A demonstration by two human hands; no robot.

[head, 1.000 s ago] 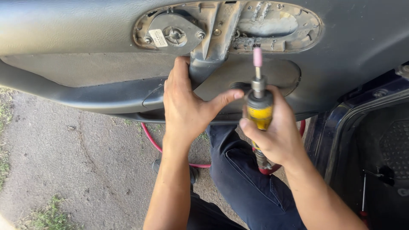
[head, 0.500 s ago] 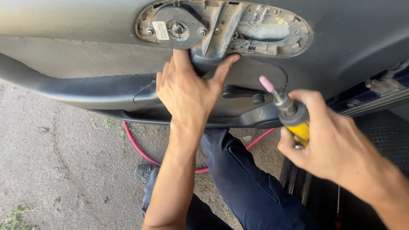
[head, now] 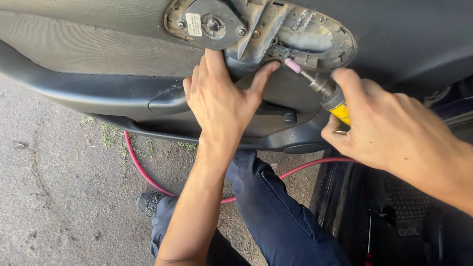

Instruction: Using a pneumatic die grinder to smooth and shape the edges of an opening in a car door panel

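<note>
Two bare forearms without sleeves, left hand (head: 219, 101) bare; right hand (head: 389, 128) with a thin ring; dark navy trousers (head: 276, 212); dark laced shoe (head: 148, 203)

The left hand (head: 219, 101) lies flat and open, fingers spread upward, thumb splayed to the right, forearm stretched straight up from below. The right hand (head: 389, 128) is curled in a closed grip, forearm entering from the right.

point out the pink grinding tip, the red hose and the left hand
pink grinding tip (head: 293, 65): head view, on the pink stone's middle.
red hose (head: 140, 170): head view, on its curve over the ground.
left hand (head: 221, 101): head view, on the back of the hand, flat against the door panel.
</note>
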